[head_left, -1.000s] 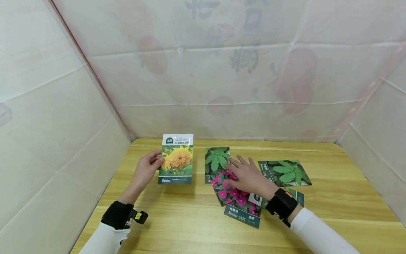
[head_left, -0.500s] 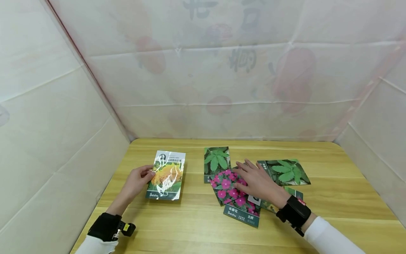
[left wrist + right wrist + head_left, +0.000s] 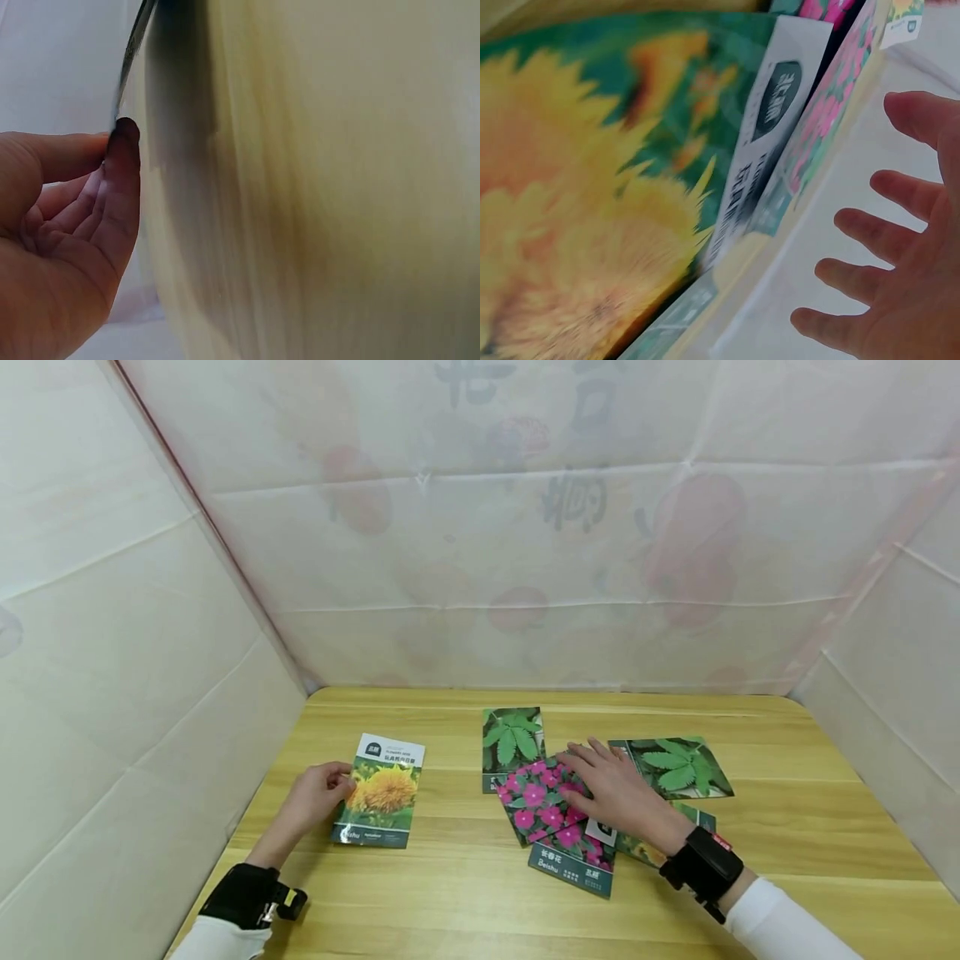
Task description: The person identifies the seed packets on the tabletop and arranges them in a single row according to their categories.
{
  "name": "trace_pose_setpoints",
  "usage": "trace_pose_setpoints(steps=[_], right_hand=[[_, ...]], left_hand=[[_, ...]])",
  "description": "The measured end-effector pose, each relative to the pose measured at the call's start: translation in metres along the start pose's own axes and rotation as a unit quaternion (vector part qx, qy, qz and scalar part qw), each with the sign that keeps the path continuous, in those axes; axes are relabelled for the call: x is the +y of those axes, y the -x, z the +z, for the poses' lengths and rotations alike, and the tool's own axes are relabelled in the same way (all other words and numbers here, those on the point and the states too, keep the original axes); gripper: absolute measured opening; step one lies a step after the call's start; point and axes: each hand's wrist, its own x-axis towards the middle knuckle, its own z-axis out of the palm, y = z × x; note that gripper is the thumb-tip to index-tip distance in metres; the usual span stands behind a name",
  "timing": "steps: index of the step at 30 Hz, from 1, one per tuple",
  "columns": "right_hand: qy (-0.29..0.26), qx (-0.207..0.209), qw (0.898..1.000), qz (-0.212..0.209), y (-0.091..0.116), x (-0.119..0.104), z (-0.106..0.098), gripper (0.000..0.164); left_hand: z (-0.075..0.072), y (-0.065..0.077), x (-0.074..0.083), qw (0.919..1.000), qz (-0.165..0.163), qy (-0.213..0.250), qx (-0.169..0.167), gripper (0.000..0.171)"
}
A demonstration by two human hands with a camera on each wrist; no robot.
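Note:
With thumb and fingers, my left hand pinches the left edge of a sunflower seed packet, face up at the left of the table. The left wrist view shows the pinched packet edge-on. Over the pile on the right, my right hand has its fingers spread and holds nothing. Beneath and beside it lie overlapping seed packets with pink flowers. Another sunflower packet is partly hidden under the wrist; it looms large in the right wrist view.
One green-leaf seed packet stands at the pile's far side, partly covered by a pink one. A second green-leaf packet lies sideways to the right. Pale cloth walls enclose the wooden table at the back and sides.
The left hand has brought the sunflower packet down, leftward and nearer the person. The right hand has shifted slightly to the right over the pile, uncovering more of the pink packet.

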Motion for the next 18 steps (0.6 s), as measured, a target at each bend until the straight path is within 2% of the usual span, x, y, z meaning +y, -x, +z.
trace_pose_setpoints(steps=[6, 14, 18], right_hand=[[0.007, 0.003, 1.000, 0.022, 0.004, 0.010, -0.001, 0.060], [-0.010, -0.003, 0.998, 0.065, 0.017, 0.022, -0.005, 0.063], [-0.020, 0.002, 0.996, 0.088, 0.026, 0.030, -0.006, 0.062]], left_hand=[[0.001, -0.004, -0.005, 0.9990, 0.001, -0.044, -0.001, 0.032], [0.003, -0.006, -0.004, 0.9975, -0.014, -0.068, 0.012, 0.027], [0.004, -0.008, -0.002, 0.9956, -0.008, -0.092, 0.017, 0.024]])
